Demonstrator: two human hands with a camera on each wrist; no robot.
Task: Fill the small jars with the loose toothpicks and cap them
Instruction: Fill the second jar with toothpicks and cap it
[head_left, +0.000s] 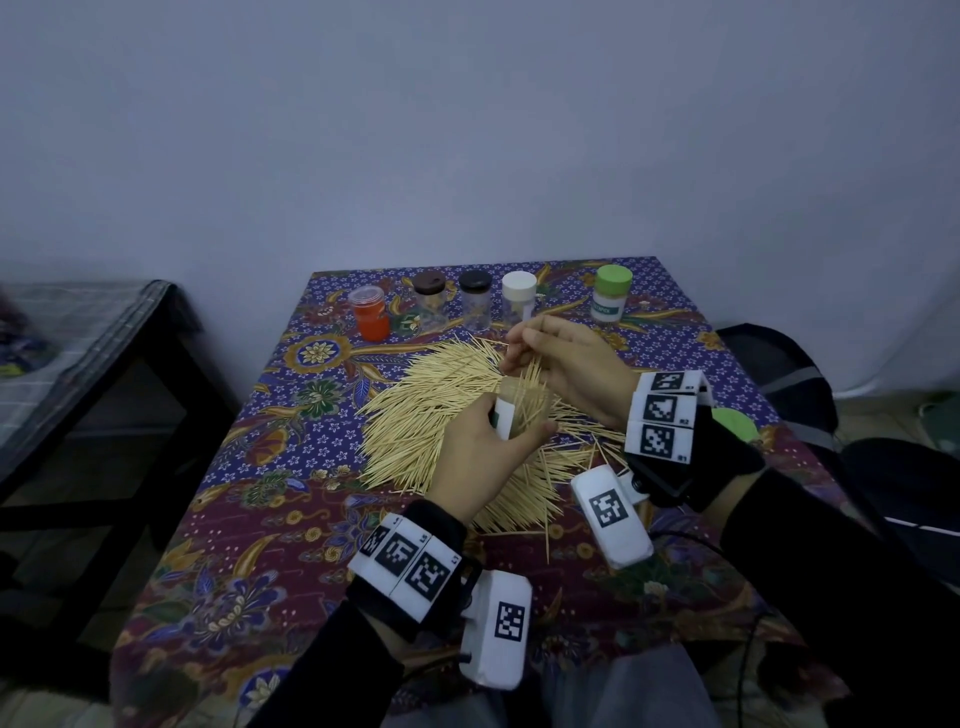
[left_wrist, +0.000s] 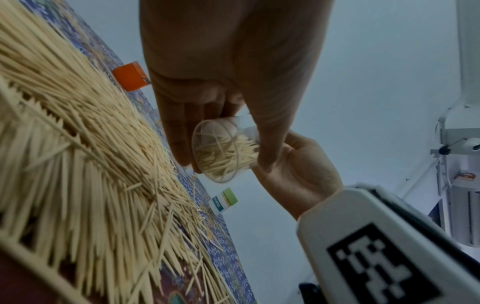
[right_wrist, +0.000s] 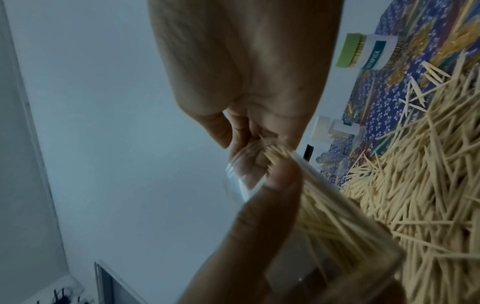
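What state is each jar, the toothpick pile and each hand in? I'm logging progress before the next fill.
clear jar: uncapped, tilted, partly filled, held above the pile
left hand: grips the clear jar
right hand: pinches a bunch of toothpicks at the jar's mouth
toothpick pile: loose, spread on the cloth
orange jar: capped, upright
two dark-lidded jars: capped, upright
white-lidded jar: capped, upright
green-lidded jar: capped, upright
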